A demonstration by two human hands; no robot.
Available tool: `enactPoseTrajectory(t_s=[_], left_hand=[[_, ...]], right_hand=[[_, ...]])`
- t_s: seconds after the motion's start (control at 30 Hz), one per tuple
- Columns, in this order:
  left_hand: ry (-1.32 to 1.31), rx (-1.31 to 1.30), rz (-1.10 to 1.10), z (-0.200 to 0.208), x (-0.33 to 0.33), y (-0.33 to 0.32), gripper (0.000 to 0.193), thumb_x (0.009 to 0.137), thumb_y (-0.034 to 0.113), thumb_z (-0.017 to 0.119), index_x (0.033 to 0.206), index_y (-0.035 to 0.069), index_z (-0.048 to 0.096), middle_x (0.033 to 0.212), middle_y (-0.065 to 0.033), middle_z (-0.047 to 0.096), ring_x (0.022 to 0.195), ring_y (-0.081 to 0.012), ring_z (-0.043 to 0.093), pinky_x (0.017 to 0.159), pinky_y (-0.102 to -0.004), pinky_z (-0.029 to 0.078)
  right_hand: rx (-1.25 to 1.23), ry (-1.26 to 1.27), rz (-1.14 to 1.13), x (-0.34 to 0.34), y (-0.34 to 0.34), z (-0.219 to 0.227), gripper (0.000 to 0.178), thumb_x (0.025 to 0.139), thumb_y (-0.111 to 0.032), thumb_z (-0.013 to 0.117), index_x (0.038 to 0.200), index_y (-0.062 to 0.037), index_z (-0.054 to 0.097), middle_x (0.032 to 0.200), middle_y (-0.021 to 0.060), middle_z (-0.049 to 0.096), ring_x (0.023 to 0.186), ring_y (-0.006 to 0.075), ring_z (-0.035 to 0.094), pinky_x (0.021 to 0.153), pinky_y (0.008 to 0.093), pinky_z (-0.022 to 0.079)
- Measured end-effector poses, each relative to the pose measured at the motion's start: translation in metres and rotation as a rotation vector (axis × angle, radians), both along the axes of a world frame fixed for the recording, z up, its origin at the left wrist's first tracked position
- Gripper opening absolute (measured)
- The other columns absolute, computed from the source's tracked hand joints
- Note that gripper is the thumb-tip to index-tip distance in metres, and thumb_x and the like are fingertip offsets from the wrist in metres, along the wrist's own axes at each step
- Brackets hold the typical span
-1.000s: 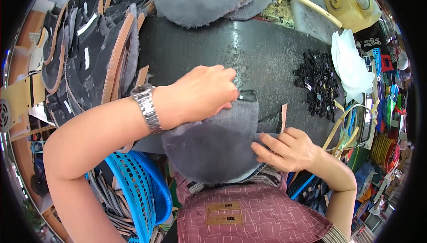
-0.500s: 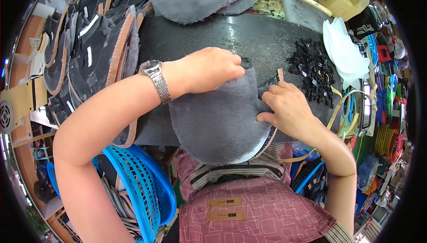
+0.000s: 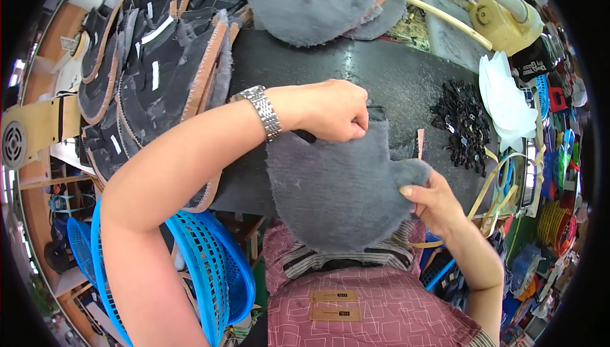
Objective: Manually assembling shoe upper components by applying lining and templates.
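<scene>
Black worktable (image 3: 406, 74), with a stack of black, brown-edged pieces (image 3: 168, 96) along the table's left side. Below the table's near left corner, a perforated blue basket (image 3: 206, 277). Over the table's near edge, a grey furry piece (image 3: 337, 188), gripped near its top by the curled left hand (image 3: 337, 110), pinched at its right flap by the right hand (image 3: 440, 204). Toward the table's right, a pile of small black bits (image 3: 460, 118).

Left hand (image 3: 340, 110) curled, right hand (image 3: 437, 204) pinching
</scene>
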State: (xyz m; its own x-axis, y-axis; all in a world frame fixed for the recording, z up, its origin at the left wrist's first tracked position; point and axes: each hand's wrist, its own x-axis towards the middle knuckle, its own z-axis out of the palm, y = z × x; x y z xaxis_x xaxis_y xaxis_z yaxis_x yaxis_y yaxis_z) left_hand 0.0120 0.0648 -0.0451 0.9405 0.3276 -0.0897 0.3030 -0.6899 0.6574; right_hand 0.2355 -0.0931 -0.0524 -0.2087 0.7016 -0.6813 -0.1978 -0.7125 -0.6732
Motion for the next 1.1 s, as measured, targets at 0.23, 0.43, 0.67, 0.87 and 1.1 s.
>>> enactPoseTrajectory(t_s=[0.23,0.43,0.67,0.87,1.1], left_hand=[[0.107,-0.062,0.102,0.001,0.002,-0.006,0.02,0.078,0.018,0.062,0.089,0.002,0.068,0.085,-0.0124,0.057,0.083,-0.0272,0.058,0.075,-0.0355,0.046],[0.009,0.198,0.418,-0.008,0.008,-0.051,0.014,0.076,0.014,0.064,0.086,0.004,0.067,0.088,-0.0124,0.055,0.086,-0.0298,0.055,0.075,-0.038,0.046],[-0.031,0.492,0.513,-0.032,0.008,-0.113,0.059,0.078,0.025,0.062,0.125,-0.005,0.042,0.125,-0.0201,0.044,0.12,-0.0343,0.039,0.101,-0.0399,0.034],[0.017,0.412,0.311,-0.026,0.001,-0.117,0.075,0.076,0.055,0.057,0.132,0.007,0.043,0.139,-0.0171,0.036,0.131,-0.0356,0.029,0.106,-0.0536,0.018],[-0.062,0.42,0.117,-0.028,0.007,-0.121,0.074,0.071,0.061,0.058,0.131,0.019,0.045,0.138,-0.0139,0.038,0.129,-0.0387,0.03,0.101,-0.0606,0.018]], right_hand=[[-0.089,0.118,-0.122,-0.021,-0.03,-0.001,0.028,0.085,-0.008,0.061,0.11,0.0007,0.053,0.099,0.0083,0.063,0.079,0.0155,0.063,0.06,0.0284,0.053],[0.011,-0.163,0.05,-0.016,-0.02,0.002,0.024,0.087,-0.008,0.056,0.109,0.0015,0.052,0.088,0.0065,0.064,0.062,0.0112,0.061,0.043,0.024,0.046],[0.745,-0.962,0.181,-0.013,-0.024,-0.003,0.026,0.081,-0.013,0.064,0.095,0.0029,0.048,0.061,0.0221,0.055,0.053,0.0378,0.056,0.047,0.0393,0.043],[0.825,-1.148,0.222,-0.008,-0.01,-0.024,0.025,0.079,-0.016,0.066,0.082,-0.0014,0.047,0.056,0.0184,0.054,0.052,0.0333,0.058,0.046,0.0397,0.044],[1.03,-1.709,0.259,0.008,0.022,-0.014,0.038,0.069,-0.033,0.072,0.086,-0.0075,0.05,0.072,0.0069,0.057,0.057,0.0255,0.057,0.05,0.0355,0.046]])
